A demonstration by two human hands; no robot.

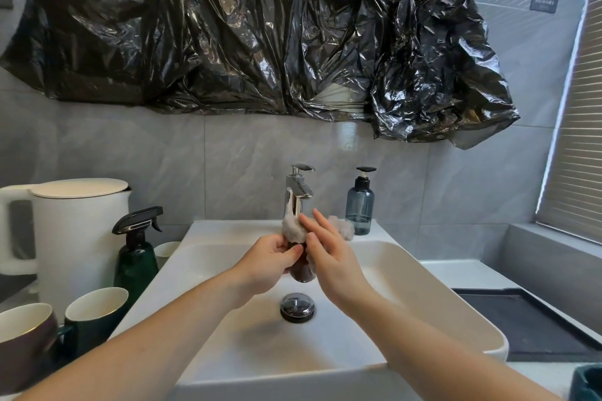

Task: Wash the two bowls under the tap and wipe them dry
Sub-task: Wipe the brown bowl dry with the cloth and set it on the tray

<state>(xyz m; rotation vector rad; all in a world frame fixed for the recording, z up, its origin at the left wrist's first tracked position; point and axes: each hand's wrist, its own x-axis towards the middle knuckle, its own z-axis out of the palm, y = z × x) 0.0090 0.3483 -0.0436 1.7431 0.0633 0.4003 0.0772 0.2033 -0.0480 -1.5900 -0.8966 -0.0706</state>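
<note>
At frame centre, the left hand (272, 259) is gripping a dark brown bowl (302, 268) on edge, while the right hand (330, 252), fingers straight, is pressing a grey cloth (294, 231) against it.

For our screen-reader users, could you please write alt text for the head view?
Over a white sink, the left hand holds a dark bowl under the chrome tap while the right hand presses a grey cloth on it. Mugs and a white kettle stand left.
</note>
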